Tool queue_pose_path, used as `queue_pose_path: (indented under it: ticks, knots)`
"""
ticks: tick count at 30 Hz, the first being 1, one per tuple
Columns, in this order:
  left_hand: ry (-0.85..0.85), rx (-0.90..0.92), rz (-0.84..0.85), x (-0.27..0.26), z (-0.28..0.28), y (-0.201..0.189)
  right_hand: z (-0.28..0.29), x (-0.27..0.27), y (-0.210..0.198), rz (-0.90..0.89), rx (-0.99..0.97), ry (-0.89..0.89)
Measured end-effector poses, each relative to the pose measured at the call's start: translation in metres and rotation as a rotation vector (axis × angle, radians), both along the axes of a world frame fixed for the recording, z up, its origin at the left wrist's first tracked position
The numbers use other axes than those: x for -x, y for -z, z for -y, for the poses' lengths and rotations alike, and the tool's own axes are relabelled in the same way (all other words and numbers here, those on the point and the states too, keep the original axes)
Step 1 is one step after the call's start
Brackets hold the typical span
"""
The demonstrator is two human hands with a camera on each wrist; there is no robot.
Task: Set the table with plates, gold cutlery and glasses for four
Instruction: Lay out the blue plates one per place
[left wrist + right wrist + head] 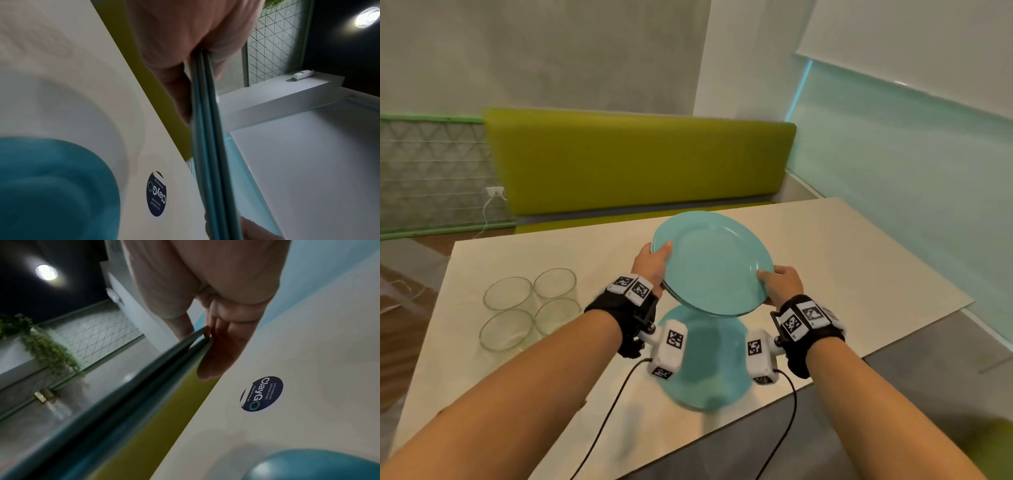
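Note:
I hold a small stack of teal plates [714, 263] tilted in the air over the middle of the cream table [842, 267]. My left hand [659, 260] grips the stack's left rim, thumb on top. My right hand [774, 284] grips the near right rim the same way. The left wrist view shows the stacked rims [207, 129] edge-on, with my fingers [179, 89] underneath. In the right wrist view the rims [144, 378] run away from my fingers [222, 345]. One more teal plate [709, 370] lies flat on the table below my hands. No cutlery is in view.
Several clear glasses [530, 308] stand grouped on the table's left side. A round dark-blue sticker [262, 393] lies on the tabletop beyond the flat plate. A green bench back [640, 161] runs behind the table's far edge. A frosted glass wall [911, 178] stands at the right.

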State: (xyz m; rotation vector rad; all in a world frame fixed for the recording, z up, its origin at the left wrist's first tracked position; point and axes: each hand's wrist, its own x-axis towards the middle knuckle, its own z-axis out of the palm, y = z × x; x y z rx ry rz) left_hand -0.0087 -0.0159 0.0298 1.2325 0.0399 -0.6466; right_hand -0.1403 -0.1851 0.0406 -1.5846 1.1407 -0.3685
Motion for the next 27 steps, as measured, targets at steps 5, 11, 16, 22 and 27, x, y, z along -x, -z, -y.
queue_pose_path:
  ticks: [5, 11, 16, 22, 27]
  knots:
    - [-0.062, -0.063, -0.001, -0.01, 0.043, 0.005, 0.042, -0.002, -0.016, 0.112, -0.196, 0.043]
    - [-0.075, -0.208, 0.035, -0.014, 0.087, 0.002, 0.086, 0.003, -0.015, 0.156, -0.278, 0.091]
    - [-0.149, -0.339, 0.094, -0.02, 0.112, 0.012, 0.127, 0.021, -0.007, 0.28, -0.368, 0.268]
    - [-0.208, -0.491, 0.111, -0.035, 0.119, 0.02, 0.17, 0.053, 0.018, 0.355, -0.42, 0.476]
    - [-0.25, -0.549, 0.118, -0.042, 0.114, 0.021, 0.19, 0.08, 0.052, 0.284, -0.439, 0.568]
